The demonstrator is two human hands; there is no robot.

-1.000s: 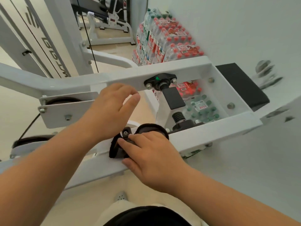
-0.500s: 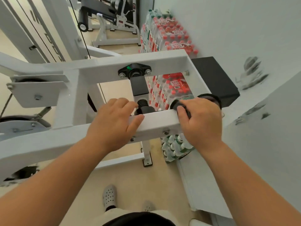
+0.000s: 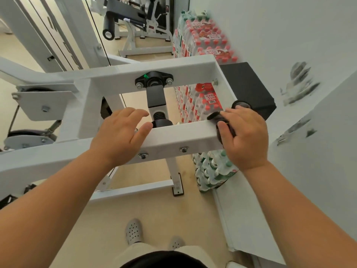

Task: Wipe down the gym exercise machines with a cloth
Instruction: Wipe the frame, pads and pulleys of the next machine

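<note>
2 grey clogs (image 3: 133, 232) are standing on the beige floor. Left hand (image 3: 119, 134) is resting on the white frame bar (image 3: 183, 135), fingers loose, gripping nothing. Right hand (image 3: 245, 138) is clutching a dark cloth (image 3: 216, 117), pressing it onto the bar's right end. Below, a shrink-wrapped pack (image 3: 212, 171) is holding green-capped bottles. Black pad (image 3: 249, 86) is sitting just behind the right hand. Beyond, stacked packs (image 3: 204, 41) are holding red-capped bottles.

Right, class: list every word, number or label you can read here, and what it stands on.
"30": red label of the top bottle pack.
"30": red label of the bottle pack behind the white frame; characters above it blurred.
Grey letters on the white panel: cut off, unreadable.
Sticker on the far machine: too small.
</note>
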